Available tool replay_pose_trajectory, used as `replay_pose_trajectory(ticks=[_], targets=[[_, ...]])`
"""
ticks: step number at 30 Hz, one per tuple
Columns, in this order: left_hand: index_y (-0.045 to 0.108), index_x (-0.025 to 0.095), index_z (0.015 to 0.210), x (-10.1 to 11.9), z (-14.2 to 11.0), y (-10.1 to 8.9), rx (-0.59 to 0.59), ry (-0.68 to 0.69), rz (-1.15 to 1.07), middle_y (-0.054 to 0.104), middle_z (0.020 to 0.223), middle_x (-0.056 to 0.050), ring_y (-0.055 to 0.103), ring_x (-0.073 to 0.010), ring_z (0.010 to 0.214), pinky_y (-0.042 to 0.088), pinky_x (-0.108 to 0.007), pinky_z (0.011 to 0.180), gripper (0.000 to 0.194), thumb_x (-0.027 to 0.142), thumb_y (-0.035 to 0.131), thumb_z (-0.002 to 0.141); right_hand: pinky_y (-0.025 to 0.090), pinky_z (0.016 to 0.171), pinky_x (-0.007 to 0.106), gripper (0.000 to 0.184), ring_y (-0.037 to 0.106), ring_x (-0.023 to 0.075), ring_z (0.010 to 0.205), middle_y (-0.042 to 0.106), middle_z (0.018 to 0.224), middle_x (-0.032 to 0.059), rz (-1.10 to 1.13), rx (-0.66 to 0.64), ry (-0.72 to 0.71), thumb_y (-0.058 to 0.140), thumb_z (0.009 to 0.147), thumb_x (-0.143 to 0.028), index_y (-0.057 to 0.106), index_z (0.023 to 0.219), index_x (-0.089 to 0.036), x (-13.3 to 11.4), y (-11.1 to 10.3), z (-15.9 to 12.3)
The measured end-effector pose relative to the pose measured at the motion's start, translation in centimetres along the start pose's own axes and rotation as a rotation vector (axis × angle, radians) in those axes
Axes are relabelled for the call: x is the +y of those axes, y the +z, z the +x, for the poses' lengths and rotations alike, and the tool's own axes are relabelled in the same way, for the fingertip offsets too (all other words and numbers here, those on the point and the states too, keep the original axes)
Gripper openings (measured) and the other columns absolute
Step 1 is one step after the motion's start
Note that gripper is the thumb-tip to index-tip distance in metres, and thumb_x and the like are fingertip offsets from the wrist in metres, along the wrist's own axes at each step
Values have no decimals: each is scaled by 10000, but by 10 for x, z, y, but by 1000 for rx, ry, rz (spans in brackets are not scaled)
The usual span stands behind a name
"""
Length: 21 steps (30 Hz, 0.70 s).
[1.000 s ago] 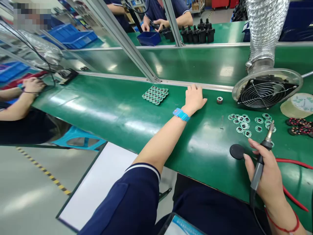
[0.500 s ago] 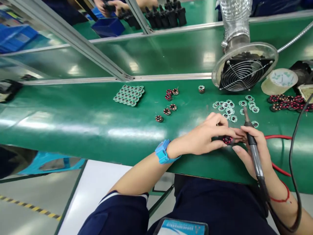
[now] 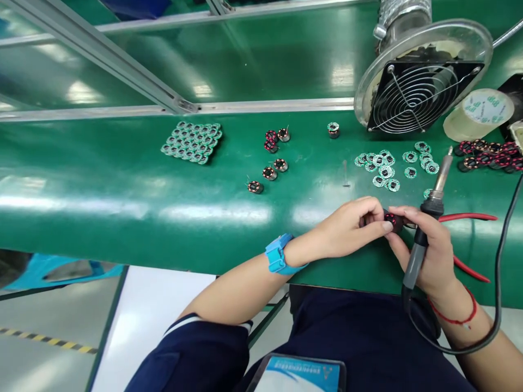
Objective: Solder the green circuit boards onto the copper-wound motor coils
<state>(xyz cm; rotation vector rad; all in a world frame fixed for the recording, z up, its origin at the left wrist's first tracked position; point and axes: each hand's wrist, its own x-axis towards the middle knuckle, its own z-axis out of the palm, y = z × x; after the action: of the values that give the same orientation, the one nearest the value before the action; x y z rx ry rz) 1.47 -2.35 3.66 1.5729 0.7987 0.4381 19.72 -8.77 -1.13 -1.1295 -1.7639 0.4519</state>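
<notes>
My left hand [image 3: 355,226] is closed around a small wound stator coil [image 3: 393,220], dark with red windings, held just above the bench's front part. The fingertips of my right hand [image 3: 429,253] meet the same coil from the other side. A soldering iron [image 3: 420,245] lies across my right hand, its metal tip pointing up and away, its cord looping below the wrist. Two red curved handles [image 3: 469,216] stick out behind that hand; what joins them is mostly hidden, and I cannot tell whether the hand grips them.
Loose round circuit boards [image 3: 386,171] lie beyond my hands. A panel of joined boards [image 3: 192,142] is at left, with several copper coils [image 3: 269,173] between. A fume fan [image 3: 412,100] overhangs the back; more coils [image 3: 486,155] and a tape roll [image 3: 478,115] sit right.
The soldering iron has swung in my right hand: its tip now points up and right, its handle end down and left. My fingers have closed in on the coil. The view has shifted.
</notes>
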Motion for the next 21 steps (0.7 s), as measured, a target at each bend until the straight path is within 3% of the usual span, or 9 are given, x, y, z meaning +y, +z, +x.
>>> replay_pose_trajectory(ticks=[7, 12, 14, 18, 21], targets=[[517, 141, 767, -6, 1, 2, 58, -86, -199, 473, 695, 33, 414, -68, 645, 342, -224, 620, 195, 290, 505, 891, 599, 859, 409, 566, 668, 219, 1028, 641, 1141, 71, 124, 81, 187, 705, 758, -111, 487, 1255, -274, -11, 1, -1], [484, 149, 761, -10, 5, 0, 242, -118, -297, 499, 705, 26, 467, -61, 646, 383, -209, 617, 182, 274, 486, 894, 604, 861, 390, 536, 676, 200, 1005, 621, 1136, 60, 242, 100, 250, 668, 793, -122, 452, 1255, -288, -13, 1, -1], [487, 154, 799, -9, 5, 0, 259, -103, -284, 498, 722, 25, 464, -61, 647, 384, -208, 606, 180, 308, 508, 889, 605, 854, 403, 533, 679, 207, 996, 632, 1136, 67, 189, 75, 242, 677, 791, -137, 455, 1254, -281, -12, 0, -1], [514, 157, 847, -5, 1, 2, 128, -30, -113, 521, 740, 26, 458, -69, 660, 391, -213, 613, 218, 344, 624, 829, 591, 877, 417, 528, 669, 220, 1024, 666, 1131, 65, -12, -36, 103, 693, 784, -155, 491, 1256, -281, -7, 1, -1], [512, 156, 825, -3, -1, 3, 113, -24, -9, 527, 722, 25, 464, -75, 657, 386, -218, 611, 166, 307, 569, 866, 578, 903, 402, 589, 657, 213, 1061, 656, 1170, 64, -68, -86, 24, 679, 789, -123, 466, 1307, -303, -4, 2, -2]])
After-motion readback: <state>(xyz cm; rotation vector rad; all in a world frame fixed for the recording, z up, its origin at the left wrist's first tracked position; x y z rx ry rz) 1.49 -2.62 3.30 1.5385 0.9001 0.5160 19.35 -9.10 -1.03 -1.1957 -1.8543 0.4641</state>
